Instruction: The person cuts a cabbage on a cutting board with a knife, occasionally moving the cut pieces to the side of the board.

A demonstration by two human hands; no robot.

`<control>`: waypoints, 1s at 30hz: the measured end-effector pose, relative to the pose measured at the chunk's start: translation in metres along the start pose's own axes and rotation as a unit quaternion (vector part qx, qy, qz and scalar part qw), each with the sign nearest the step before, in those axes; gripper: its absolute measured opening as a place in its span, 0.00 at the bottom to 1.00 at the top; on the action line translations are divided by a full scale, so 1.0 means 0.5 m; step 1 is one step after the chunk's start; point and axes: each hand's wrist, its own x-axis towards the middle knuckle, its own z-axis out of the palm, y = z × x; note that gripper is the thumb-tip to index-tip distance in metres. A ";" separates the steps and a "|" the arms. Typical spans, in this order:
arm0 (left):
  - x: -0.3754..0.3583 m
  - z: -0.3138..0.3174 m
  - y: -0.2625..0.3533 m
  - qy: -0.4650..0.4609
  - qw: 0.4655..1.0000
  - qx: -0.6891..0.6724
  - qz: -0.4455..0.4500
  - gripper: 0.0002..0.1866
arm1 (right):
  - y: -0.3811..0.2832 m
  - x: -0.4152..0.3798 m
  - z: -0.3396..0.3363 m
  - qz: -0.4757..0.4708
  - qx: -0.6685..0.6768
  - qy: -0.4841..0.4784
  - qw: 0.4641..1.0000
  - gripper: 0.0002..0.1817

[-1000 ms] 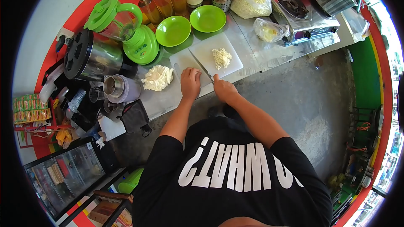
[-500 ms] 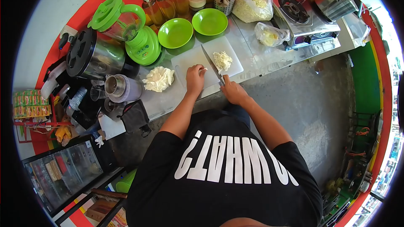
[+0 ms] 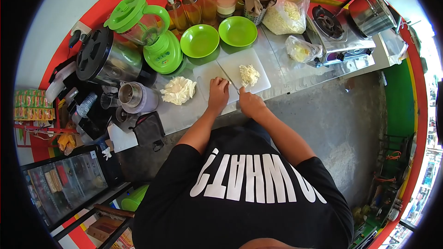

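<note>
The right hand (image 3: 252, 103) grips a long, slim metal knife (image 3: 229, 78) angled across a white rectangular cutting board (image 3: 256, 60); the left hand (image 3: 218, 92) curls beside the blade, its hold unclear. Right of the blade, a pale, finely shredded heap (image 3: 249, 75) sits on the board.

Red-and-white wall (image 3: 102, 10), grey floor (image 3: 330, 124), green panel (image 3: 398, 97) at right.

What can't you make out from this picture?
Head view: anything beneath the left hand; the hand itself hides it.
Head view: the grip end of the knife; the right hand covers it.
Head view: what exactly the small plastic bag holds; crinkled plastic blurs it.
Head view: print on the sachets; too small.
</note>
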 end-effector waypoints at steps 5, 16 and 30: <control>0.003 -0.003 -0.002 -0.011 1.000 0.002 0.008 0.03 | -0.005 0.004 0.066 0.031 -0.001 0.027 0.999 0.12; -0.001 -0.001 -0.007 -0.006 1.000 -0.004 0.008 0.05 | -0.023 0.031 0.041 0.017 -0.006 0.029 0.999 0.13; 0.002 -0.005 -0.007 -0.009 1.000 -0.025 -0.003 0.04 | -0.050 0.028 0.007 0.029 -0.010 -0.020 0.999 0.14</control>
